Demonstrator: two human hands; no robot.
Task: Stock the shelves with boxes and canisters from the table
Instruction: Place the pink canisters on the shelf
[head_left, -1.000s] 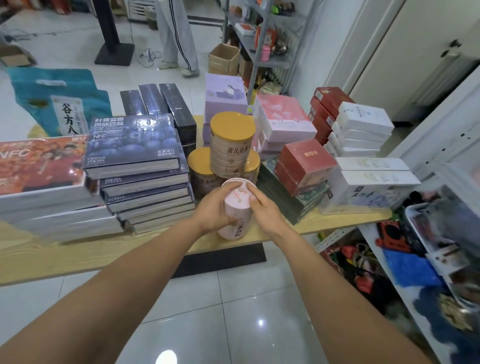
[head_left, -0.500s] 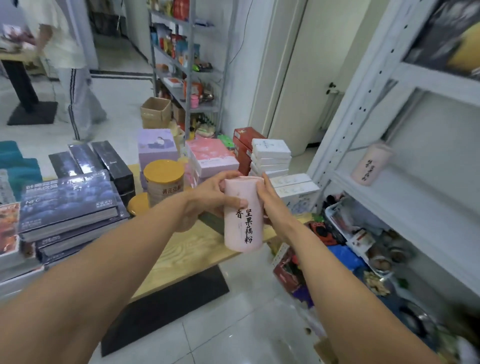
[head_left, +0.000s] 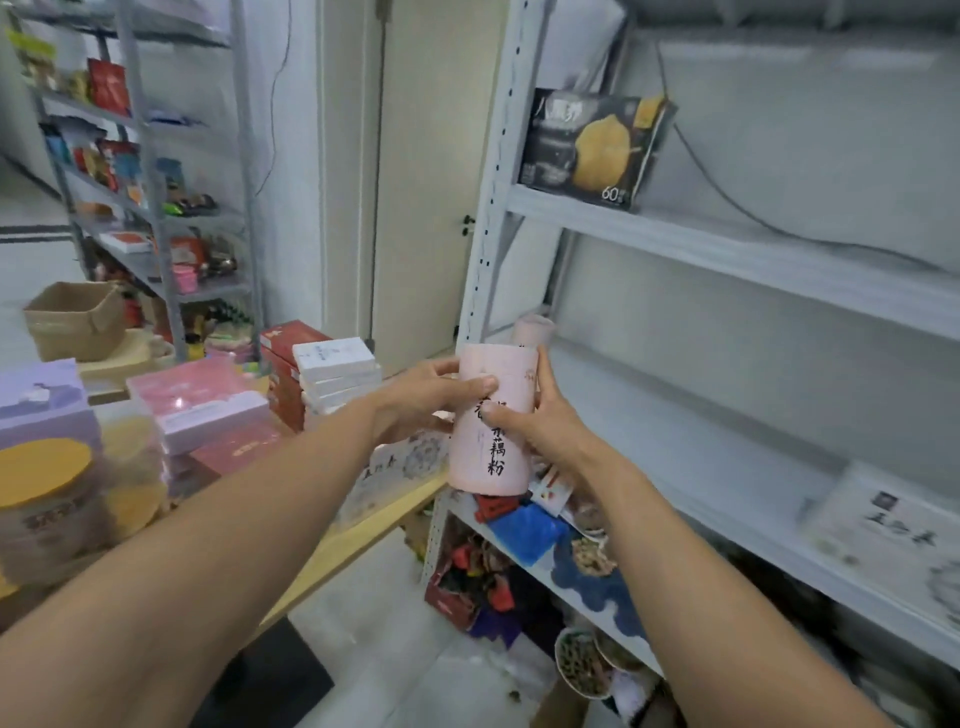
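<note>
Left hand (head_left: 431, 395) and right hand (head_left: 540, 421) are gripping the pink canister (head_left: 491, 421) at frame centre. Shelf (head_left: 727, 467) at right is holding few items; desk (head_left: 353, 540) at left is carrying plenty.

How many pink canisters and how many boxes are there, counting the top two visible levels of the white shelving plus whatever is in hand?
Pink canisters: 2, the held canister and the shelved canister behind it on the middle shelf
Boxes: 2, the dark box on the upper shelf and the white box on the middle shelf
Total: 4
</note>
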